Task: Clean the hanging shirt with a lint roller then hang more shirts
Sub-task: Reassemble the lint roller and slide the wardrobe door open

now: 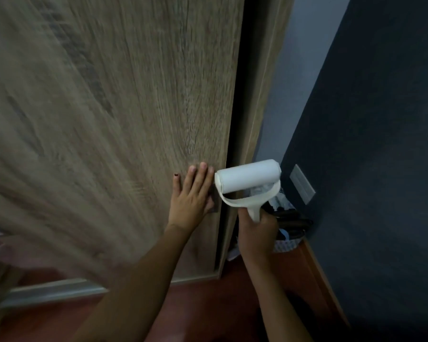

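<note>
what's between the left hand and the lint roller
Nothing: in the head view the left hand, flat on the wooden door, sits right beside the lint roller.

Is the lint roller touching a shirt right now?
No, the right hand holds the lint roller in the air beside the wooden door; no shirt shows.

Home bedroom corner: wood-grain wardrobe door (134,107); dark wall (381,144) w/ switch plate (302,184) (red-brown floor (208,304)).
</note>
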Motion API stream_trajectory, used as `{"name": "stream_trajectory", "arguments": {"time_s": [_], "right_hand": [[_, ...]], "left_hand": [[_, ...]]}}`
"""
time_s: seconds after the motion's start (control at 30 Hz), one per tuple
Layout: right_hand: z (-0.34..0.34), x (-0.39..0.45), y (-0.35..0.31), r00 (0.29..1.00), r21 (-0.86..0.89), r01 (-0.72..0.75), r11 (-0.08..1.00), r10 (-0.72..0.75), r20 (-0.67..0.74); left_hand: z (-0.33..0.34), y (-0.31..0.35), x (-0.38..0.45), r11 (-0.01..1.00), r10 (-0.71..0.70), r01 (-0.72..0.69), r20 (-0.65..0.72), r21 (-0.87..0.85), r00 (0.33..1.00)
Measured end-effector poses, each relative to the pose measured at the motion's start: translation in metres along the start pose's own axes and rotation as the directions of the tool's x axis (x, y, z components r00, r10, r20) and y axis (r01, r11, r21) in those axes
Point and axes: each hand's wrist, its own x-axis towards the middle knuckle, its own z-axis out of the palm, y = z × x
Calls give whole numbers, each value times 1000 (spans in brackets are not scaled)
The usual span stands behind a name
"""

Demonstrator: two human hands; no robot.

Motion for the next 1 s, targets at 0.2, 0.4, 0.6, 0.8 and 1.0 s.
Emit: {"name": "stream_trajectory", "arguments": {"time_s": [0.2, 0.4, 0.6, 0.8, 1.0], "right_hand": [[25, -21, -9, 988, -12, 91, 996, -89, 122], [54, -29, -32, 974, -2, 166, 986, -164, 155], [95, -38, -50, 967, 88, 184, 979, -197, 161], [133, -62, -58, 949, 139, 193, 971, -220, 224], [169, -83, -63, 944, 132, 191, 973, -219, 248]], "left_hand": [[-14, -26, -12, 998, -33, 32, -2, -53, 999], [-19, -71, -39, 996, -84, 84, 31, 10, 996], [-30, -127, -66, 991, -126, 123, 72, 46, 989], [-51, -184, -89, 979, -201, 196, 123, 50, 972], [-93, -231, -83, 864, -487, 494, 84, -94, 869]]}}
